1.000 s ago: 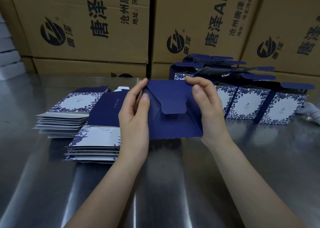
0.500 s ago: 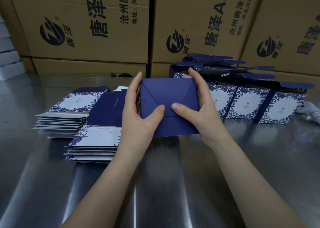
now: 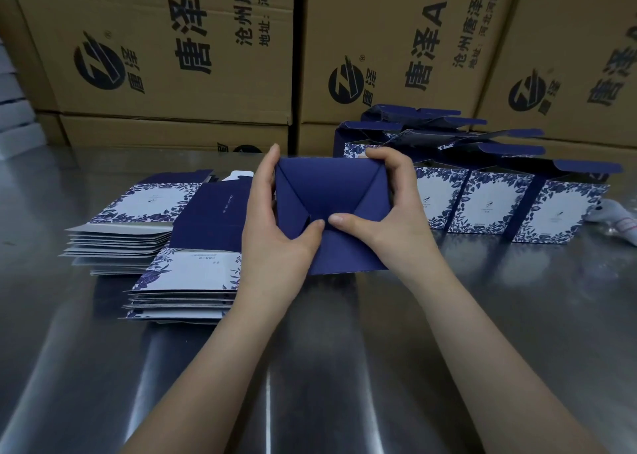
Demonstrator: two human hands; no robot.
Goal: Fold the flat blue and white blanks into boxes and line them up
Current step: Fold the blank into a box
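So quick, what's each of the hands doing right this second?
Left hand: gripping the blue box, thumb pressing on its face.
Right hand: gripping the same box, thumb pressing beside the other.

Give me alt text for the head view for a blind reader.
A left hand and right hand grip a navy box at a steel table, thumbs pressing its folded flaps. Flat blue and white blanks are stacked left; folded boxes stand in a row right.

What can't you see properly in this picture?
Head view:
- Inside of the box in hand: faces away.
- Some fingers of the left hand and right hand: hidden behind that box.
- Tiny print on the lined-up boxes: too small.
- The white thing: cut off by the right edge.
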